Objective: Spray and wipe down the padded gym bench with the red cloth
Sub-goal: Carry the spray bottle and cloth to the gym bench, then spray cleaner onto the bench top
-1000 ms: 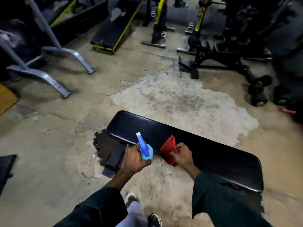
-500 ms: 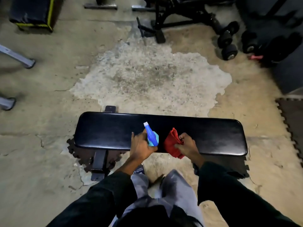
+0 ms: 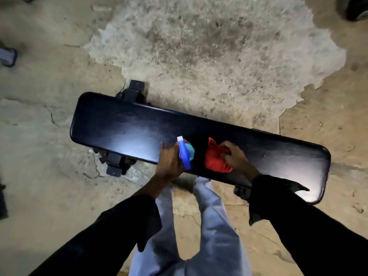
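One concrete floor (image 3: 49, 176), cracked, with one large pale rough patch (image 3: 209, 46) beyond the bench. One long black padded gym bench (image 3: 123, 128) lies across the view, tilted down to the right, its glossy tabletop showing two bright glare spots. Two dark metal frame feet show at its left end: one at the far edge (image 3: 136, 86), one at the near edge (image 3: 114, 169).

Two dark long sleeves (image 3: 111, 232) reach in from the bottom edge; two legs in light grey trousers (image 3: 215, 226) stand between them, just beside the bench's near edge.

Two hands work over the tabletop's near half. Left hand (image 3: 169, 162): its grip is closed round one blue spray bottle with a white nozzle tip and teal body (image 3: 184, 154), nozzle pointing away from the person. Right hand (image 3: 236, 156): fingers curled, gripping one bunched red cloth (image 3: 215, 158), which rests on the tabletop near its middle, just right of the bottle and apart from it.
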